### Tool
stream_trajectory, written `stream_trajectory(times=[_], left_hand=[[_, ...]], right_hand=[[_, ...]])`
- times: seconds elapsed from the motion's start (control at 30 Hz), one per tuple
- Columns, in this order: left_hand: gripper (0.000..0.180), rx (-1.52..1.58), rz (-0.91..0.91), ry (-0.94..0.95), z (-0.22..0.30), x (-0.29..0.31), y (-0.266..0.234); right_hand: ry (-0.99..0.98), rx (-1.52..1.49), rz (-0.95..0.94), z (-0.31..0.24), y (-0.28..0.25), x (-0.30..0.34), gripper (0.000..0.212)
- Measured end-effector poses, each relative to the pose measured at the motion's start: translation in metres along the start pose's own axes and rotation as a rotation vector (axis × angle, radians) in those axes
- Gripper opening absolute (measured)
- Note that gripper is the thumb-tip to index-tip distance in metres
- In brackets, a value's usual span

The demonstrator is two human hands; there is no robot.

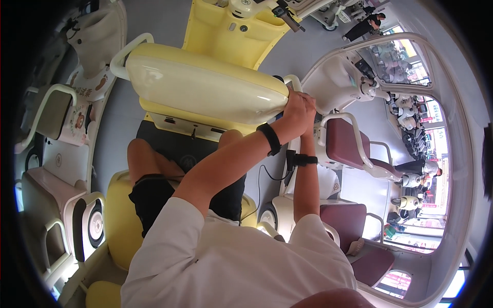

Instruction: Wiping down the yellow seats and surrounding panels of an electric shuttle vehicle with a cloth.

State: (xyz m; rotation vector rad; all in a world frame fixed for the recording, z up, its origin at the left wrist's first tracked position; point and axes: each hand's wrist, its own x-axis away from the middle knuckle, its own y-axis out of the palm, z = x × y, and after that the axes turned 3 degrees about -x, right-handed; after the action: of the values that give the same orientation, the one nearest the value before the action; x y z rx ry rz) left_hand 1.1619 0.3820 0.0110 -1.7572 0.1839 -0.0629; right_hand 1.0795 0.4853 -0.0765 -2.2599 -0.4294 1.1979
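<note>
Both arms reach forward to the right end of a padded cream seat back (205, 84) on a yellow vehicle. My left hand (295, 109) crosses over to meet my right hand (310, 104) there, beside a cream tubular rail (293, 81). The hands are pressed together with fingers bent, and whatever lies between or under them is hidden. A black band (269, 139) circles my left wrist. On my right wrist sits a black strap with a small device (301, 159), from which a thin dark cable runs down.
Under the seat back is a yellow base panel (190, 125) with a small lock. A yellow front shell (233, 28) with handlebars stands ahead. Maroon seats (347, 142) and a windowed cream cabin shell (434, 61) lie to the right, other vehicles (72, 113) to the left. Two people stand farther off.
</note>
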Motion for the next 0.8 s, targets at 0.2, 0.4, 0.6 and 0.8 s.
stream_trajectory(times=[0.2, 0.4, 0.6, 0.8], left_hand=[[0.040, 0.274, -0.126, -0.001, 0.004, -0.023, 0.033], [0.050, 0.332, 0.454, -0.211, 0.042, -0.054, 0.107], [0.058, 0.314, 0.439, -0.365, 0.055, -0.070, 0.101], [0.058, 0.342, 0.398, -0.362, 0.050, -0.075, 0.106]], right_hand=[[-0.029, -0.053, -0.038, 0.041, -0.005, -0.015, 0.022], [0.077, -0.161, -0.067, 0.091, -0.010, -0.015, 0.046], [0.102, -0.143, -0.075, 0.114, -0.013, -0.018, 0.043], [0.184, -0.286, -0.079, 0.121, -0.004, -0.019, 0.044]])
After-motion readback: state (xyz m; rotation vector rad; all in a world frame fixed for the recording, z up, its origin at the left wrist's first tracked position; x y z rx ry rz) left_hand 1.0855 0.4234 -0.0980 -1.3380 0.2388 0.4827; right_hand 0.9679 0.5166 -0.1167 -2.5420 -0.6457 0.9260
